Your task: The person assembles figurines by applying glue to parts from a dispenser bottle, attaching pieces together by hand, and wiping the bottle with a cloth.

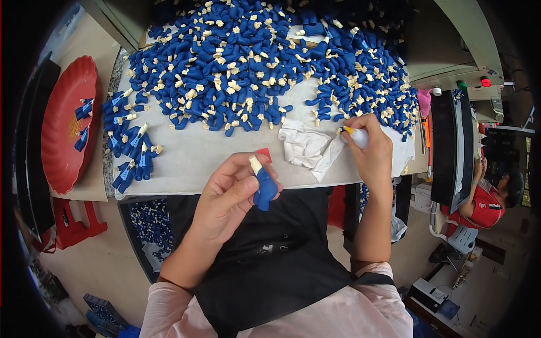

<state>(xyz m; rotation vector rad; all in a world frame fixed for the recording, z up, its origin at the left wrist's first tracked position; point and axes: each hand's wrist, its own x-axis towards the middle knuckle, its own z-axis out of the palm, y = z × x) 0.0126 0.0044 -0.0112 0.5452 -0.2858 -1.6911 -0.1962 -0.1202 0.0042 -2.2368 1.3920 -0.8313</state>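
My left hand (222, 194) is closed around a small blue doll body (265, 192), its cream peg-like end pointing up and to the left. To the right, my right hand (378, 149) grips a small white squeeze bottle (359, 138) with a yellow tip that points left. The bottle is just above the edge of a crumpled white cloth (304, 147) on the table (197, 149). A small red square (264, 154) shows behind my left fingertips. Beyond both hands spreads a large heap of blue doll arms (220, 73) with cream hands.
Several blue doll bodies (129, 149) with light-blue fronts lie at the table's left. A red scalloped tray (59, 127) farther left holds a few more. Tools with orange handles (426, 132) lie at the right edge. A person in a red vest (484, 203) sits at far right.
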